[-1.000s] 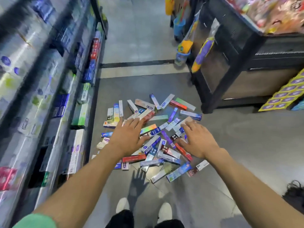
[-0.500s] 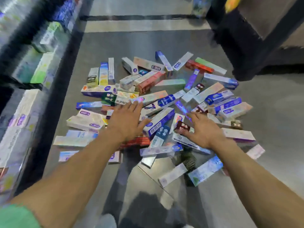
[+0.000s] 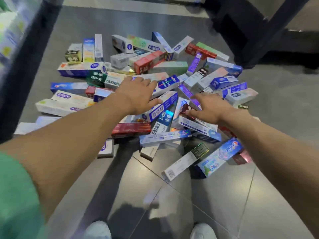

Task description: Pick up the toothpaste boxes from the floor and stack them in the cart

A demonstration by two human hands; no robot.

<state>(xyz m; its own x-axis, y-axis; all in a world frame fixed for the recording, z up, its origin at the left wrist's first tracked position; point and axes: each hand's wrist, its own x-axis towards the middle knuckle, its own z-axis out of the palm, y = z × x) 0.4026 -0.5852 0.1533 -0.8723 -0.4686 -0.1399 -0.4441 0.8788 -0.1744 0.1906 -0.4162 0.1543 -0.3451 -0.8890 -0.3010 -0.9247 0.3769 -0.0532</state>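
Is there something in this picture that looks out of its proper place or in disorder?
Yes. Many toothpaste boxes lie scattered on the floor, crossing and overlapping at all angles beside the shelf. Both the left hand and right hand reach over them, holding nothing.

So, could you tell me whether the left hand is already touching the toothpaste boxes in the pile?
Cannot tell. In the head view the left hand is spread open over the toothpaste boxes, but seen from above, neither contact nor a gap beneath it shows plainly.
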